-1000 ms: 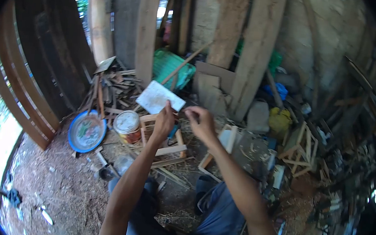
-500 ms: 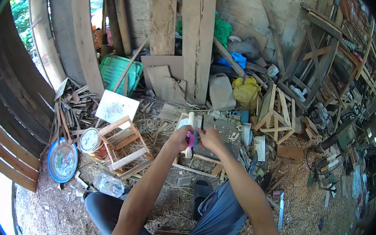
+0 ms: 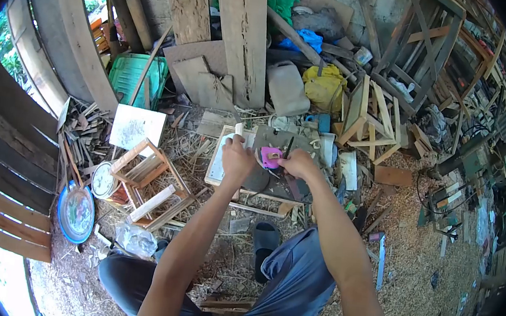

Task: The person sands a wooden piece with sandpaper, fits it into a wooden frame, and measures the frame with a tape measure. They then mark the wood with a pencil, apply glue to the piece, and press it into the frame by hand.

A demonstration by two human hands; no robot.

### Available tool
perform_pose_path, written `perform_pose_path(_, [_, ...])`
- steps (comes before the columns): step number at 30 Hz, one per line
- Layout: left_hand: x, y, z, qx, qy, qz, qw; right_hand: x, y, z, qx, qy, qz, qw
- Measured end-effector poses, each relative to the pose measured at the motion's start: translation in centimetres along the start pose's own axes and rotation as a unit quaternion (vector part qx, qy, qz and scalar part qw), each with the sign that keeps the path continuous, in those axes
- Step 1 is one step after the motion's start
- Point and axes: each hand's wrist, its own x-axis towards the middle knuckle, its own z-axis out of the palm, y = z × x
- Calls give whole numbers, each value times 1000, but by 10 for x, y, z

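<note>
My left hand point(image 3: 237, 159) is closed around a pale wooden stick point(image 3: 239, 129), whose top end pokes out above the fist. Close to its right, my right hand point(image 3: 300, 164) has its fingers closed at the edge of a small pink object point(image 3: 271, 156) with a brownish patch in its middle. A thin dark stick point(image 3: 289, 144) juts up beside the right fingertips. Both hands are over a low work surface with a dark grey board point(image 3: 267, 136) and a white panel in a wooden frame point(image 3: 218, 162) on the left. Wood shavings lie on the board.
A small wooden frame point(image 3: 161, 189), a lidded bucket point(image 3: 104, 180) and a blue-rimmed basin point(image 3: 75, 217) stand at left. Tall planks point(image 3: 240, 35) lean at the back. A slatted wooden piece point(image 3: 372, 118) and a grey jug point(image 3: 288, 88) are beyond the board. Shavings cover the ground at right.
My hands, together at the pink object before, have moved apart. The left has shifted left with the pale stick; the right has moved right with the pink object. The camera view has shifted.
</note>
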Motion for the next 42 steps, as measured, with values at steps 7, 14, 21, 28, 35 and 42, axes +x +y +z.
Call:
perform_pose_path(7, [-9, -19, -2, 90, -100, -100, 986, 6, 9, 7, -115, 36, 16, 993])
perform_pose_path(14, [-4, -39, -8, 15, -176, -158, 972, -3, -13, 7, -87, 135, 10, 987])
perform_pose_path(21, [-1, -84, -82, -75, -173, -167, 968, -26, -103, 21, 68, 236, -218, 945])
perform_pose_path(28, [-31, -152, -255, -328, -101, -178, 922, -79, -250, 105, 231, -214, -250, 916])
perform_pose_path(35, [-74, -215, -260, -212, -85, -177, 957, -38, -295, 174, 136, -315, -220, 913])
perform_pose_path(42, [-105, -234, -219, 241, -213, -295, 900, 0, -284, 177, -45, -151, -178, 971])
